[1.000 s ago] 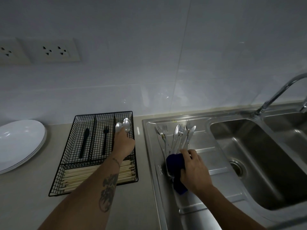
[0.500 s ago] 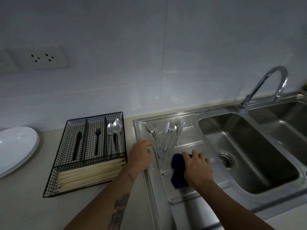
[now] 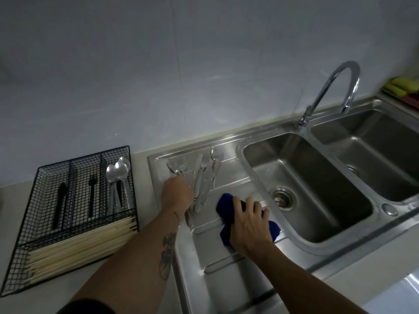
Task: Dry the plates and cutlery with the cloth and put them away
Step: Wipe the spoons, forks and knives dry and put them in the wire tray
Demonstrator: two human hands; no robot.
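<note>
Several forks and knives (image 3: 204,175) lie in a row on the steel drainboard (image 3: 217,266) left of the sink. My left hand (image 3: 178,193) is closed on the handles of the leftmost forks (image 3: 175,167). My right hand (image 3: 249,223) presses a dark blue cloth (image 3: 224,207) onto the drainboard just right of the cutlery. A black wire cutlery basket (image 3: 29,236) stands on the counter at left, with spoons (image 3: 118,173) in its right compartment, a black fork (image 3: 91,193) and a black knife (image 3: 60,200) in the others, and pale chopsticks (image 3: 77,243) across the front.
Two steel sink bowls (image 3: 317,191) fill the right side, with a curved tap (image 3: 328,91) behind them. Yellow-green sponges (image 3: 403,86) sit at the far right edge. A tiled wall rises close behind the counter.
My left hand left the spoons in the basket, crossed to the drainboard and closed on the forks. The view swung right, so the white plates went out of frame.
</note>
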